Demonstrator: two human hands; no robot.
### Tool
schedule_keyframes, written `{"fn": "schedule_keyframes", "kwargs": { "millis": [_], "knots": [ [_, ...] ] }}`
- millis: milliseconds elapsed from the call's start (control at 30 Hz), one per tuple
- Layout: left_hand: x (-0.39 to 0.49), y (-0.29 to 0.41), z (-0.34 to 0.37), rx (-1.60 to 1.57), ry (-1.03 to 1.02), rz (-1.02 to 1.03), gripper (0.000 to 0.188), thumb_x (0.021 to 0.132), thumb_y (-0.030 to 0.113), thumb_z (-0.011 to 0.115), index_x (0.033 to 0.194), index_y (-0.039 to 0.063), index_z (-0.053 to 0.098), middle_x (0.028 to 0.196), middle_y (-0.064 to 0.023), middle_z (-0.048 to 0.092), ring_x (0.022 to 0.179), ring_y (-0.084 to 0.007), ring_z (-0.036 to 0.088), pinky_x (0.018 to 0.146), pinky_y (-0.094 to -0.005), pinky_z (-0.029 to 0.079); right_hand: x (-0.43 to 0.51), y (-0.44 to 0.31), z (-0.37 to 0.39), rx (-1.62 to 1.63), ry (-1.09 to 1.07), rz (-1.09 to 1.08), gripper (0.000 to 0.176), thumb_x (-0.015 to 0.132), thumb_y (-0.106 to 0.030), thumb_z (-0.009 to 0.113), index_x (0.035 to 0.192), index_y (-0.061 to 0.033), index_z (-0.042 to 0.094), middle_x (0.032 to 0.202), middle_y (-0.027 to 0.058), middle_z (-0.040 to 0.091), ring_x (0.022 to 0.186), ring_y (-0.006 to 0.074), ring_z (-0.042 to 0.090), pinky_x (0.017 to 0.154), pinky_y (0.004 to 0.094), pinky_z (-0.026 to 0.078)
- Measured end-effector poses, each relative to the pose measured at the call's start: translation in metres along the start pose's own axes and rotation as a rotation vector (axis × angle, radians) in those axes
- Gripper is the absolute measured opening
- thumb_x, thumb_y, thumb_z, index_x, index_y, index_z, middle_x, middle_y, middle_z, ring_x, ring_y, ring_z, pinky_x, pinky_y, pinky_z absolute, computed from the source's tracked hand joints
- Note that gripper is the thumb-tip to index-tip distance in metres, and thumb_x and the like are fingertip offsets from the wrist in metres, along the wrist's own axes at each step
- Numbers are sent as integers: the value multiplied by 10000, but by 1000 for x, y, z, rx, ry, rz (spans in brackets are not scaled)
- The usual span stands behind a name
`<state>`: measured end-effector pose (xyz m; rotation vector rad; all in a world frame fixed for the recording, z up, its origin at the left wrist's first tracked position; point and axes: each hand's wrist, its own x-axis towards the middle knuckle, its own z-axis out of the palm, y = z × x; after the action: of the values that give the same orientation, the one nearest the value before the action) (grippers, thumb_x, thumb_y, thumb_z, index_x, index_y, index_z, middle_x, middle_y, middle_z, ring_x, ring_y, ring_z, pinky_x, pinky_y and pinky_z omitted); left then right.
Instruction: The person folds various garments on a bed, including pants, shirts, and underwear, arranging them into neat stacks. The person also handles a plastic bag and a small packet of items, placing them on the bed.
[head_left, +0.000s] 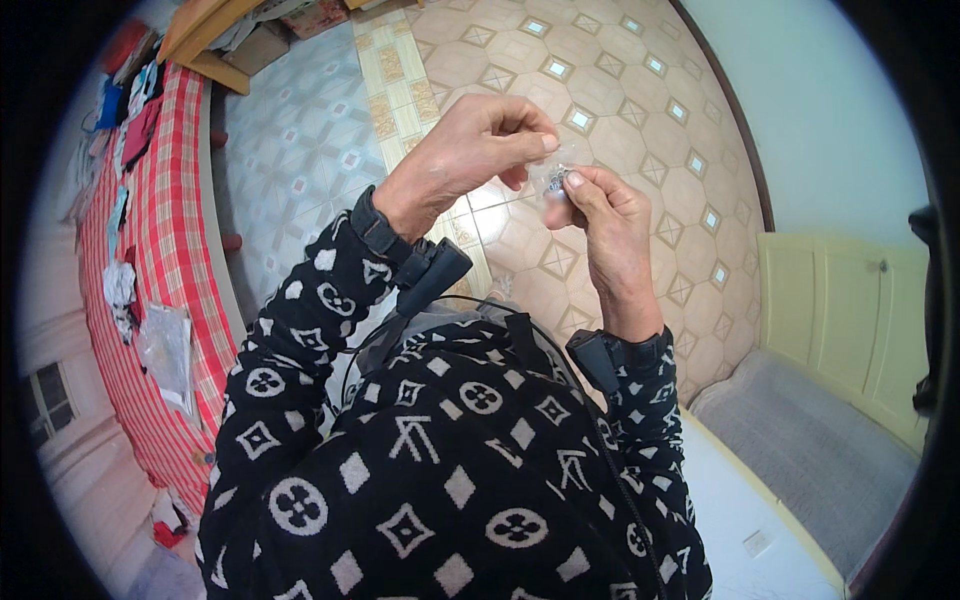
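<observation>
A small clear plastic bag (553, 166) with small shiny metal pieces (559, 178) in it is held up in front of me, above the tiled floor. My right hand (611, 214) pinches its lower right part between thumb and fingers. At the bag's upper left edge, my left hand (491, 142) has thumb and index finger together, and the other fingers curl behind. What exactly the metal pieces are cannot be told. Both wrists wear black straps with black devices.
Along the left stands a bed with a red checked cover (176, 187), bearing folded clothes and a flat plastic packet (166, 352). A wooden piece of furniture (202, 45) is at the upper left. Pale yellow panels (832, 322) and a grey padded surface (802, 442) are at right.
</observation>
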<state>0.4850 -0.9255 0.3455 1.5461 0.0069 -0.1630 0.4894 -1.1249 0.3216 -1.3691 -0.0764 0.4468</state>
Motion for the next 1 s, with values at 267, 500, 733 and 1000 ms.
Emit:
{"fn": "schedule_keyframes", "kwargs": {
  "millis": [267,500,733,1000],
  "knots": [
    [-18,-4,-11,-1,160,62,258,942,217,723,1066,-9,720,905,-31,691,740,-99,642,666,-241,538,17,7,11,81,-124,22,212,1021,-98,573,1027,82,685,863,140,707,701,164,699,655,265,583],
    [-25,-9,-16,70,273,42,217,935,180,730,1029,-15,721,828,-44,686,682,-105,631,636,-241,509,34,6,20,12,-177,21,217,1028,-108,567,1021,68,693,869,130,710,695,156,695,644,263,578],
    [-22,-17,-25,-9,313,43,194,956,174,700,968,-19,714,798,-38,669,650,-98,585,610,-235,479,45,11,22,75,-330,49,219,1032,-96,538,1061,68,681,916,142,715,724,172,702,660,277,578],
    [-29,-26,-23,-57,376,63,213,975,201,682,926,-5,699,801,-30,658,662,-99,570,620,-235,471,51,19,20,7,-432,64,268,1049,-160,524,1056,63,673,924,153,724,753,188,707,704,292,580]
  ]
}}
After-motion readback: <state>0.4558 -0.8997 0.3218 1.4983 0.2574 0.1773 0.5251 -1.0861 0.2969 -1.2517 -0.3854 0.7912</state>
